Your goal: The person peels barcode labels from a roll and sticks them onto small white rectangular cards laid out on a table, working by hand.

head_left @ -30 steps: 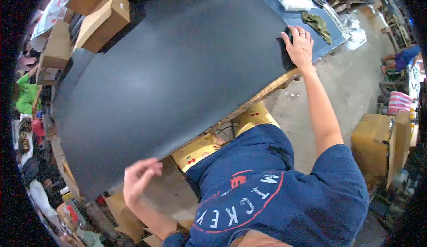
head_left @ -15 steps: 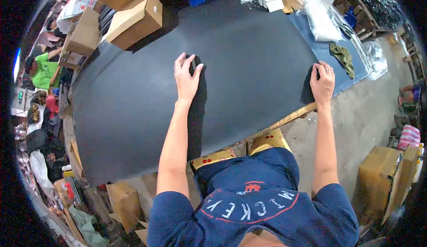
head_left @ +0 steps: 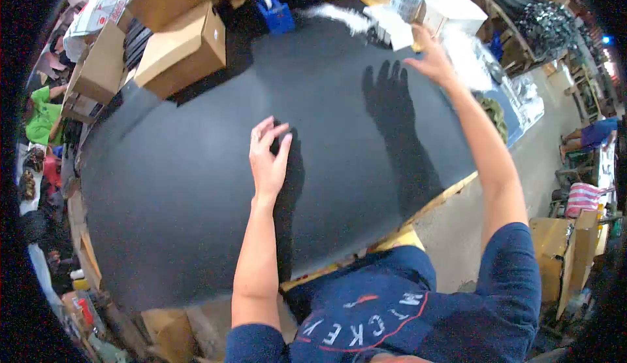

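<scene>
A large black sheet (head_left: 196, 199) covers the work table. Over its middle, my left hand (head_left: 268, 154) hovers or rests lightly with curved fingers apart, holding nothing. My right hand (head_left: 431, 59) is stretched to the far right, fingers spread and empty, its shadow falling on the sheet. Just beyond it stand small white boxes (head_left: 390, 28), a roll of blue-and-white labels (head_left: 405, 0) and a larger white box (head_left: 452, 15). Clear plastic bags (head_left: 467, 59) lie right of that hand, and a dark green cloth (head_left: 493, 115) is partly hidden behind the right forearm.
An open cardboard box (head_left: 179, 56) and a blue tape dispenser (head_left: 275, 15) stand along the far edge. White scraps (head_left: 336, 16) lie near them. Cartons (head_left: 552, 252) are on the floor at right. A person in green (head_left: 44, 116) is at far left, another person (head_left: 591, 134) at far right.
My right hand has left the sheet's right edge and moved up and away to the small white boxes, its fingers opening. My left hand appears slightly lower as the camera view shifted.
</scene>
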{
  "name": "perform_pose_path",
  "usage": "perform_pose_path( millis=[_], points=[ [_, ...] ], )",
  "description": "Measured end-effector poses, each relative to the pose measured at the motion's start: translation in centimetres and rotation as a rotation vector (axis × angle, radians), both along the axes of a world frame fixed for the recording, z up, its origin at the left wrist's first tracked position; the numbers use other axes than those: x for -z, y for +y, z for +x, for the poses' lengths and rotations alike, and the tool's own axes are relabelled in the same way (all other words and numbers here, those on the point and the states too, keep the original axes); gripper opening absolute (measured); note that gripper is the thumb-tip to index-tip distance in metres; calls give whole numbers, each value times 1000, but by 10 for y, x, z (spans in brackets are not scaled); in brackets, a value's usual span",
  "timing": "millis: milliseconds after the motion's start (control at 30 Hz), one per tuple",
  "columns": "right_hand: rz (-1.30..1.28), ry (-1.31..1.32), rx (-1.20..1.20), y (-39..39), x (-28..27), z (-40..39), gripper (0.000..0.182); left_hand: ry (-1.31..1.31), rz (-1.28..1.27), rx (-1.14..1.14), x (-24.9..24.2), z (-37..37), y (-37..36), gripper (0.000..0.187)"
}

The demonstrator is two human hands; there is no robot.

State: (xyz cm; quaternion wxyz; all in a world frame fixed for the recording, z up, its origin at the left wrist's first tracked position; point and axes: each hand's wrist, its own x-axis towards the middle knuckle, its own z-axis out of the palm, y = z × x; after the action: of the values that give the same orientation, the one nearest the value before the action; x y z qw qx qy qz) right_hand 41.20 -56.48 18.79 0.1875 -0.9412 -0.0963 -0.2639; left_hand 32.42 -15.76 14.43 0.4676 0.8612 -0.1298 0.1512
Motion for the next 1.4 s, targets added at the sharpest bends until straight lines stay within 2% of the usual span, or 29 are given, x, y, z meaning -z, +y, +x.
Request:
perform_pose_path(
  millis=[100, 167, 200, 333, 533, 733, 1033, 1400],
  points=[
    [132, -43, 49, -12, 30, 51, 112, 8, -41, 20, 0, -1, -1, 21],
    [278, -66, 115, -1, 32, 60, 114, 30, -24, 18, 0, -1, 0, 21],
    [413, -87, 101, -3, 46, 71, 114, 23, -2, 11, -1, -1, 0, 21],
    [291, -132, 199, 5, 55, 77, 113, 54, -30, 6, 3, 0, -1, 20],
    [404, -90, 267, 12, 57, 84, 103, 36, 15, 18, 4, 0, -1, 20],
    [294, -127, 308, 16, 61, 84, 96, 23, 38, 16, 5, 0, -1, 20],
    [299, -217, 260, 20, 62, 80, 89, 37, 38, 13, 7, 0, -1, 20],
    [367, -213, 302, 19, 59, 79, 89, 35, 44, 17, 5, 0, -1, 20]
  ],
)
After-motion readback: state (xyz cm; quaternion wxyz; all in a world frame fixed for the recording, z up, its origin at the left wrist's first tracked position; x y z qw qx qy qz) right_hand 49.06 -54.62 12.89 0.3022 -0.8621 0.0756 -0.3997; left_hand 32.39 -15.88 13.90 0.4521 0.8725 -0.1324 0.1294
